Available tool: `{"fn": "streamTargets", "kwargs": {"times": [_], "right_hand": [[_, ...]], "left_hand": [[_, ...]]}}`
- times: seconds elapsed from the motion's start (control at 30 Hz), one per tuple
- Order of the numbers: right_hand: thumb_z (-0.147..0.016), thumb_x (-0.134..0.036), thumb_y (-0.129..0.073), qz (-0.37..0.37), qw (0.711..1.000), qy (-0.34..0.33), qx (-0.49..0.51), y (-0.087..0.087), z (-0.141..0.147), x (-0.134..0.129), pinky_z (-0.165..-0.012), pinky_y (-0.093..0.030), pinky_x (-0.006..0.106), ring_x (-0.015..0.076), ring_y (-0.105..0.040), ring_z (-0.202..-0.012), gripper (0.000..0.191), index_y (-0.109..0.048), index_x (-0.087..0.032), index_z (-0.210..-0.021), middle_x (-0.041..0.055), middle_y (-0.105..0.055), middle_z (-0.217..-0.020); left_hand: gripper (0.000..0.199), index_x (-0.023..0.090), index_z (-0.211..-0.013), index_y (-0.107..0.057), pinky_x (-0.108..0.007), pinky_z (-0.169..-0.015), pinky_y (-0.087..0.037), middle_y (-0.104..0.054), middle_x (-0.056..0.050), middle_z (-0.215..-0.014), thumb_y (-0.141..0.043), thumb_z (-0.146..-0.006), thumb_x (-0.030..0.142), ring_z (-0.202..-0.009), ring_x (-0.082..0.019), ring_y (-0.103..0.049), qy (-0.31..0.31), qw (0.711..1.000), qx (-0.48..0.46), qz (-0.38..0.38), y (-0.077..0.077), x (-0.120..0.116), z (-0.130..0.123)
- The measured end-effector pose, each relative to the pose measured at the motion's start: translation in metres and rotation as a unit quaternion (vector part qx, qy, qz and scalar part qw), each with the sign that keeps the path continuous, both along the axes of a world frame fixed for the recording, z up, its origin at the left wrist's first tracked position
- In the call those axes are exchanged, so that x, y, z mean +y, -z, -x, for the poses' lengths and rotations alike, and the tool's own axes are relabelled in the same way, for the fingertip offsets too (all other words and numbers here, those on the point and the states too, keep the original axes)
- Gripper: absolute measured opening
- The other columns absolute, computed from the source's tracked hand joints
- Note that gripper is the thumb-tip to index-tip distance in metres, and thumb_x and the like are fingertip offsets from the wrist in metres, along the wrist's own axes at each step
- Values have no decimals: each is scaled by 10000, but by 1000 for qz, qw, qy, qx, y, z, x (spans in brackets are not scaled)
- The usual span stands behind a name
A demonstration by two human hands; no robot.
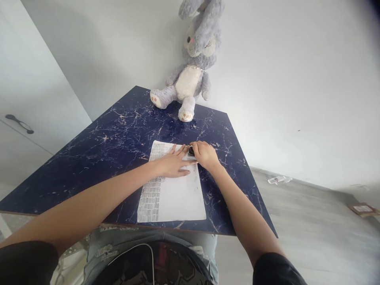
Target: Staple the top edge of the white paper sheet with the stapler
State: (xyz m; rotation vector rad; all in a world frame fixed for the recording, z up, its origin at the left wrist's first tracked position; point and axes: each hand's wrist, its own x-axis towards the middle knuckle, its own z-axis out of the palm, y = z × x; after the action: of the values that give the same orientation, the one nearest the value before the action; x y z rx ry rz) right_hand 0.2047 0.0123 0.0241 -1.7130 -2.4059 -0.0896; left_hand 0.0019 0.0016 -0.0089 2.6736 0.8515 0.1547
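A white sheet of paper (pixel 181 200) lies on the dark blue marbled table, with rows of grey markings down its left side. Spread flat over its upper part is my left hand (pixel 173 164), fingers apart and pointing to the right. My right hand (pixel 204 153) is closed round a small black object (pixel 191 151) at the paper's upper right edge. Most of that object is hidden by the fingers, and my left fingertips are close beside it.
At the back of the table (pixel 97 146) a grey plush rabbit (pixel 188 81) sits against the wall. Small bits (pixel 217 145) lie right of my right hand. A white cabinet stands at the left; clear plastic (pixel 279 179) lies on the floor at the right.
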Motion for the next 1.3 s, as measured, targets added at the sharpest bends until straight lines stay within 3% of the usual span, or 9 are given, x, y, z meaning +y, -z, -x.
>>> {"fn": "streamTargets", "kwargs": {"times": [0.27,0.6,0.77,0.93,1.03,1.13,1.23,1.3], "right_hand": [[-1124,-309,-282,4,999,25,-44,-4,8,-4,-923,-434,340,246,-658,-1112,440,-704,-258,-1240,70,-752,-1165],[-1114,-296,-264,36,991,57,113,1,-1,2,-912,-479,322,233,-699,-1107,490,-744,-290,-1211,29,-769,-1218],[-1109,-277,-290,10,999,33,39,0,4,-1,-912,-450,341,252,-690,-1077,458,-738,-237,-1189,87,-768,-1166],[-1109,-299,-290,-26,998,15,-56,1,16,-9,-946,-402,432,308,-664,-1025,447,-716,-167,-1127,150,-739,-1096],[-1103,-312,-294,-41,996,36,-76,5,22,-10,-975,-391,479,340,-642,-1049,468,-719,-117,-1083,208,-719,-1084],[-1099,-344,-324,-20,999,41,-29,6,17,-6,-966,-426,455,330,-649,-1065,462,-735,-134,-1078,205,-720,-1103],[-1116,-353,-273,10,997,42,57,5,3,0,-896,-484,390,279,-691,-1002,491,-744,-213,-1128,149,-746,-1074],[-1119,-366,-237,9,994,66,83,5,-6,4,-859,-507,394,279,-708,-923,553,-767,-214,-1070,163,-753,-991]], "left_hand": [[598,423,-1612,-408,-684,-1264,39,48,-9,-1775,-475,-1039,580,-1627,-394,95,-6,1000,12,4,-2,-1,2],[586,465,-1599,-410,-699,-1263,29,20,21,-1773,-531,-1029,534,-1630,-407,35,2,999,-32,3,0,0,1],[581,440,-1590,-443,-697,-1266,24,11,20,-1775,-532,-1026,547,-1630,-413,34,-2,1000,-30,7,1,0,1],[552,378,-1550,-526,-691,-1261,48,14,-8,-1779,-517,-1026,549,-1627,-420,59,-9,1000,-1,17,0,1,0],[524,339,-1502,-592,-685,-1263,52,9,-20,-1779,-520,-1026,547,-1627,-423,58,-11,1000,8,19,0,1,-1],[518,368,-1508,-580,-694,-1262,40,12,-5,-1777,-523,-1026,550,-1626,-425,54,-8,1000,-8,17,0,1,0],[563,432,-1589,-448,-691,-1263,37,46,4,-1773,-509,-1040,539,-1629,-410,55,-1,1000,-17,6,0,1,1],[589,449,-1618,-381,-682,-1267,32,60,2,-1771,-496,-1048,539,-1630,-403,56,1,1000,-13,-1,0,1,1]]}}
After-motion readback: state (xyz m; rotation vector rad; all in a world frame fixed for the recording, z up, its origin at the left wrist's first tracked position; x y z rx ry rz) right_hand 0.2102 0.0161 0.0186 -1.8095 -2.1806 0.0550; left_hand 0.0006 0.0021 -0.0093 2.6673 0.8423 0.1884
